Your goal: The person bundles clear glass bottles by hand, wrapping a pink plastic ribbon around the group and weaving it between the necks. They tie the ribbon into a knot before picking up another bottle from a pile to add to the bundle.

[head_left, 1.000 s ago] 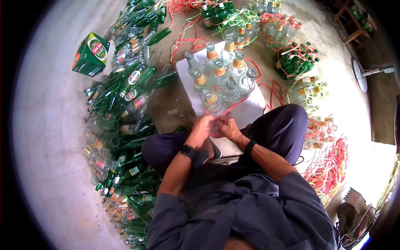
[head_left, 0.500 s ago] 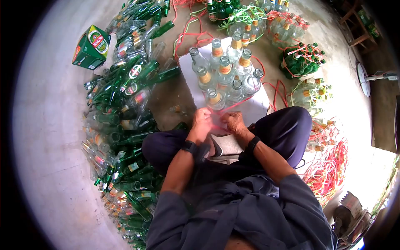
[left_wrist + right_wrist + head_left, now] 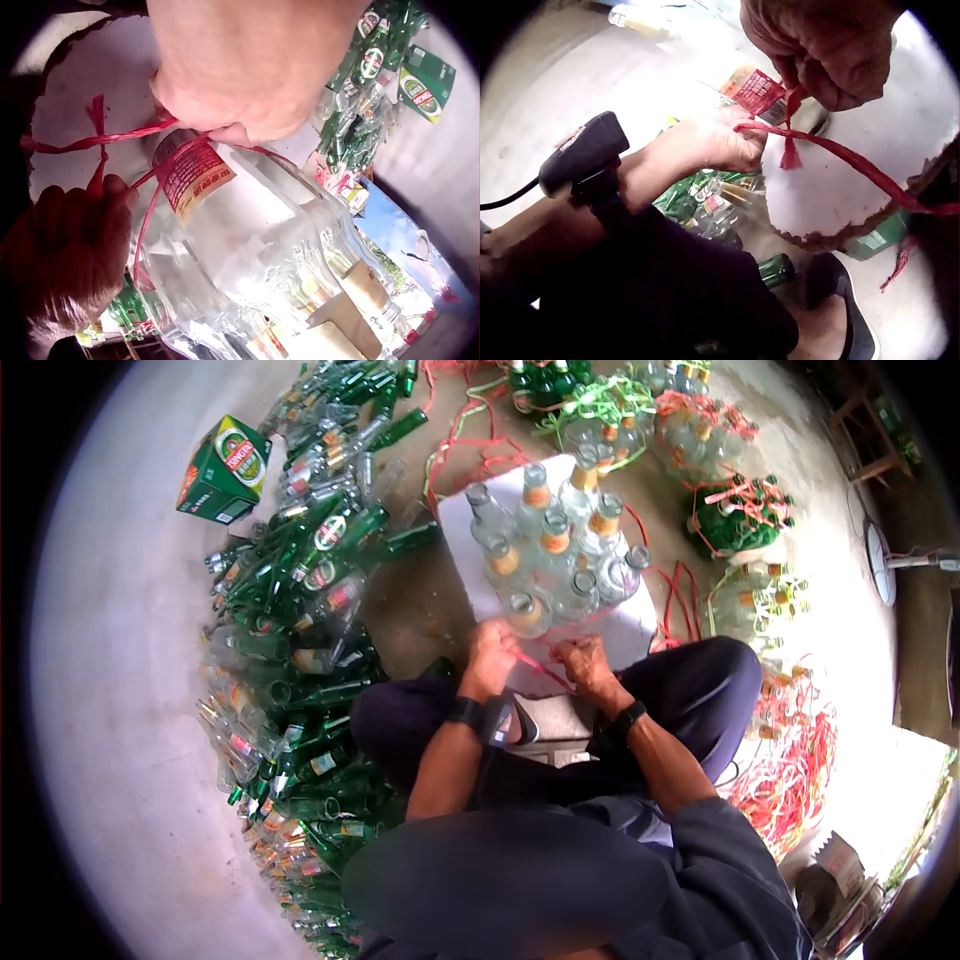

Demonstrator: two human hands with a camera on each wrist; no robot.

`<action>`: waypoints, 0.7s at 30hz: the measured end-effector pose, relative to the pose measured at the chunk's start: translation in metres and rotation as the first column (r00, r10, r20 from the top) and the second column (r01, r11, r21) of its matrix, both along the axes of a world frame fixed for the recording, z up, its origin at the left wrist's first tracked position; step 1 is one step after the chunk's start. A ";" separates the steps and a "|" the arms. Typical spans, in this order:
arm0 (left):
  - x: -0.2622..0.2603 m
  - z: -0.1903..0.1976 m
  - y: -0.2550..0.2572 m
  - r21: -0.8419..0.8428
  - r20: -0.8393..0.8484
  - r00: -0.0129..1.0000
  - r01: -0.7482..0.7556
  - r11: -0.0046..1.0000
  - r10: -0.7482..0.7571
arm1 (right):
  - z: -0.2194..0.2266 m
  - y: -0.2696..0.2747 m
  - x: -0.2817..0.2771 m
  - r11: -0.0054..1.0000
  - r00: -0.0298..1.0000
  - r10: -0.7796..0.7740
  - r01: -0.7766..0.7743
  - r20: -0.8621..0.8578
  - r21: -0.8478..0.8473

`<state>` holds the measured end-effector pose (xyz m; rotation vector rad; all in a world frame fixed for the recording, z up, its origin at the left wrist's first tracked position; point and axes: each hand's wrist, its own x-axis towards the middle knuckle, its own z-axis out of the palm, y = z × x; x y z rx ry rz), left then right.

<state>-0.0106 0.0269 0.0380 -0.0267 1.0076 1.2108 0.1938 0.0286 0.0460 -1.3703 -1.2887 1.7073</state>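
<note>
Left hand: fingers curled, pinching red cord. Right hand: fingers bent in, thumb and fingertips pinching the same cord at a small knotted bit; exact finger layout partly hidden. Hands apart, one each side of the cord, at the near side of the bottle block.

Cord crosses over the labelled near side of the bottles, one strand running along their side.

Counts: 9 clear bottles, upright, close together in 3 rows of 3, on 1 white board. 1 green carton, far left. 1 green bottle bundle on the right, tied with red. Several more tied bundles of clear bottles far and right; overlapping, can't count exactly. Loose bottles, green and clear, piled along the left, too many to count. 1 heap of red strips, near right.

Arms: both come from the near side, elbows bent, forearms bare, angled inward toward the bottles. 1 dark wristband on the left wrist, 1 on the right. Bent knees either side.
</note>
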 end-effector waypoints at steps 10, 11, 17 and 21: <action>0.009 0.012 -0.015 0.088 -0.238 0.970 -0.030 0.996 0.050 | 0.062 -0.002 -0.004 0.974 0.991 -0.098 0.077 -0.090 -0.215; 0.007 0.015 -0.010 0.109 -0.237 0.970 -0.021 0.994 0.047 | 0.030 0.001 -0.001 0.977 0.990 -0.105 0.085 -0.092 -0.194; 0.005 -0.002 0.002 -0.101 -0.201 0.979 -0.053 0.993 0.032 | 0.010 0.006 0.000 1.000 1.000 -0.028 0.028 0.011 -0.008; 0.001 0.001 -0.006 -0.118 -0.201 0.979 0.009 0.993 -0.032 | 0.016 0.006 -0.002 0.996 0.986 -0.006 -0.009 0.166 0.085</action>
